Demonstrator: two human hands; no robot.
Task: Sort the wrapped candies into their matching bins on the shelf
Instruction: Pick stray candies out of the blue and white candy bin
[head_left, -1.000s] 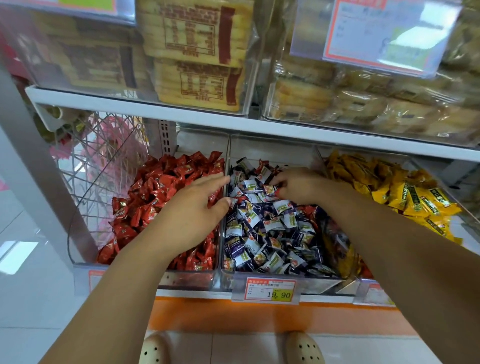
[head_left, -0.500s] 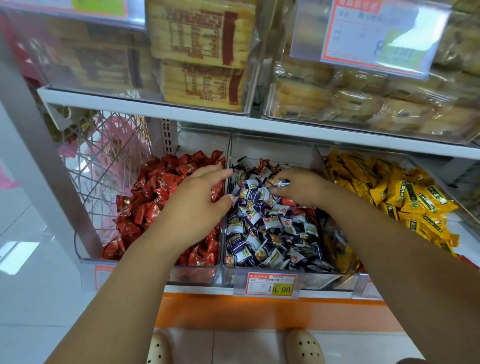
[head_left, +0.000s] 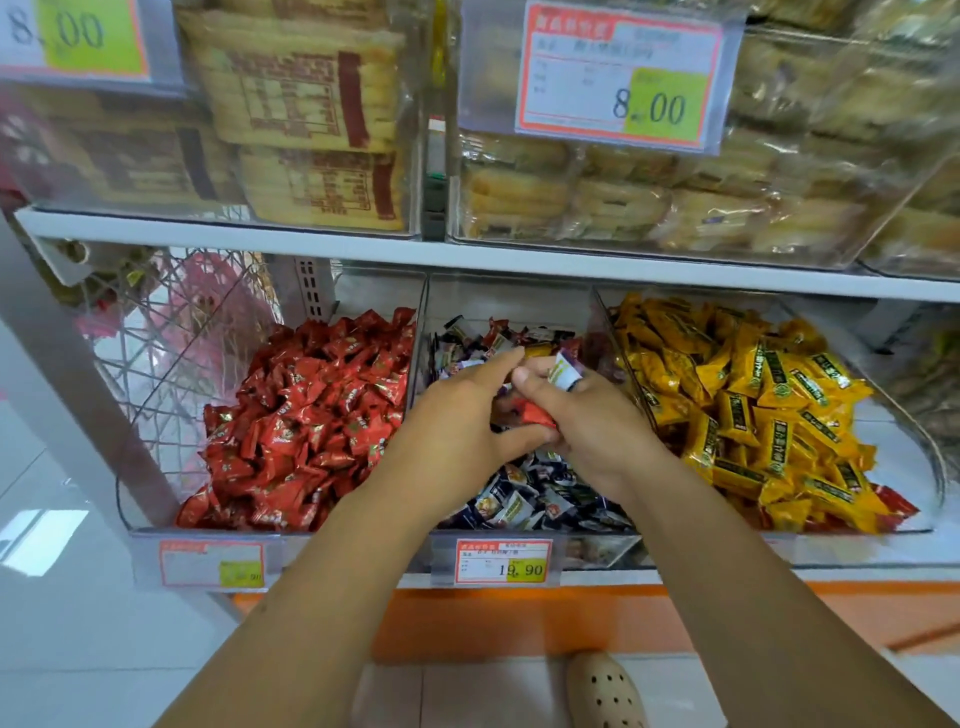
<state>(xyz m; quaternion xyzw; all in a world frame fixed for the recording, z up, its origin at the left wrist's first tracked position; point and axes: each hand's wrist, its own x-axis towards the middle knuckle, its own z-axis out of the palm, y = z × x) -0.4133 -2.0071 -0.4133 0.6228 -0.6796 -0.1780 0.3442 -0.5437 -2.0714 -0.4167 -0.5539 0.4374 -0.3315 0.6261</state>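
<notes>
- Two hands are meeting above the middle bin, the left hand and right hand touching each other.
- Right fingers are curling and pinching a pale candy against the thumb, clear of the heap.
- One red candy is sitting between the two hands, just under the pale one; which hand is gripping it cannot be told.
- Left fingers are lying close together and reaching across onto the right hand.
- Dark candies are filling the middle bin, with a few red ones showing at its back.
- Red candies are heaping in the left bin, yellow candies in the right bin.
- Price tag is hanging on the shelf front below the middle bin.
</notes>
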